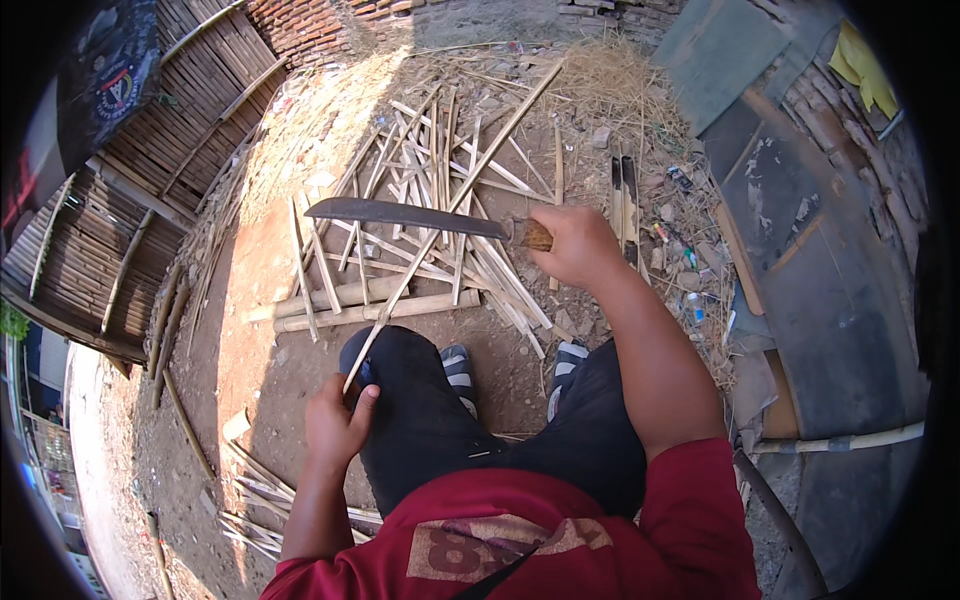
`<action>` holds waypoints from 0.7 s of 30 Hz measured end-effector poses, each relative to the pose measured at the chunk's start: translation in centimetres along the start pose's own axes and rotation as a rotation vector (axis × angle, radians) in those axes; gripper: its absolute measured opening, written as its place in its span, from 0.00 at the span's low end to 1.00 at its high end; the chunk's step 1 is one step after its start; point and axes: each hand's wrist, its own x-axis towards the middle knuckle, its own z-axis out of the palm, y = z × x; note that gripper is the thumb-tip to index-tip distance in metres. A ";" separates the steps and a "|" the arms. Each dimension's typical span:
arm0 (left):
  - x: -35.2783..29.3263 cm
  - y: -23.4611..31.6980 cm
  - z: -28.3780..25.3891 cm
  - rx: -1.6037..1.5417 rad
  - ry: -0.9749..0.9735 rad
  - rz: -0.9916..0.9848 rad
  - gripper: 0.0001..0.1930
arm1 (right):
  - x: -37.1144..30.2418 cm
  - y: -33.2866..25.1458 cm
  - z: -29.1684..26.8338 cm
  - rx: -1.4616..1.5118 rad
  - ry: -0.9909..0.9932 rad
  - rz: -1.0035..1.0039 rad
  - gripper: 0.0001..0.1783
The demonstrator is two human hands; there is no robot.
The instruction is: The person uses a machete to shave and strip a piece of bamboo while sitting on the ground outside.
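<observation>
My right hand (578,245) is closed round the wooden handle of a machete (400,214). Its dark blade points left, nearly level, and passes across a long bamboo strip (503,142) in this view; whether they touch I cannot tell. That strip's near end is in my left hand (335,418), fingers wrapped round it beside my left knee. From there it slants away to the far right, over a loose pile of split bamboo strips (440,140) on the ground. Two thicker bamboo poles (430,304) lie crosswise under the pile's near side.
More strips (262,492) lie at lower left. A slatted bamboo panel (190,130) stands at left, and a brick wall (330,35) at the back. Dark boards (840,300) line the right side, with litter and dry straw (620,95) beside them. My feet are close to the poles.
</observation>
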 end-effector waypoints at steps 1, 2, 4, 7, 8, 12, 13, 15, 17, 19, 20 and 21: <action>0.0 0.1 0.1 0.017 0.024 0.012 0.24 | 0.0 -0.9 0.2 -0.042 -0.040 -0.110 0.14; 0.0 0.0 0.2 0.034 0.048 0.024 0.22 | 0.0 -1.7 0.2 -0.085 -0.080 -0.220 0.14; 0.0 -0.7 0.5 0.044 0.074 0.038 0.20 | 0.1 -1.7 -0.2 -0.041 -0.052 -0.212 0.12; 0.0 -2.1 0.5 0.095 0.066 0.046 0.19 | 0.2 1.0 -0.9 0.123 -0.006 0.101 0.13; 0.0 -2.5 0.5 0.114 0.059 0.049 0.19 | 0.4 1.3 -1.2 0.114 0.002 0.156 0.12; 0.0 -2.5 1.0 0.096 0.080 0.070 0.18 | 0.2 0.5 -0.6 0.109 -0.014 0.092 0.12; -0.1 -2.2 1.0 0.094 0.080 0.057 0.19 | -0.1 -0.4 0.3 0.120 -0.035 0.000 0.12; -0.1 -2.3 1.2 0.090 0.063 0.055 0.19 | -0.4 -2.1 1.2 0.055 -0.128 -0.188 0.12; -0.1 -3.1 0.9 0.095 0.054 0.067 0.19 | 0.0 -2.4 0.9 -0.023 -0.163 -0.292 0.14; -0.5 -3.8 0.5 0.116 0.051 0.014 0.20 | 0.2 -0.1 0.2 0.087 -0.138 -0.018 0.15; -0.5 -4.1 0.5 0.122 0.050 -0.006 0.20 | 0.3 1.0 -0.3 0.136 -0.121 0.123 0.15; -0.6 -4.4 0.4 0.135 0.058 -0.004 0.20 | 0.5 1.9 -0.5 0.157 -0.078 0.190 0.16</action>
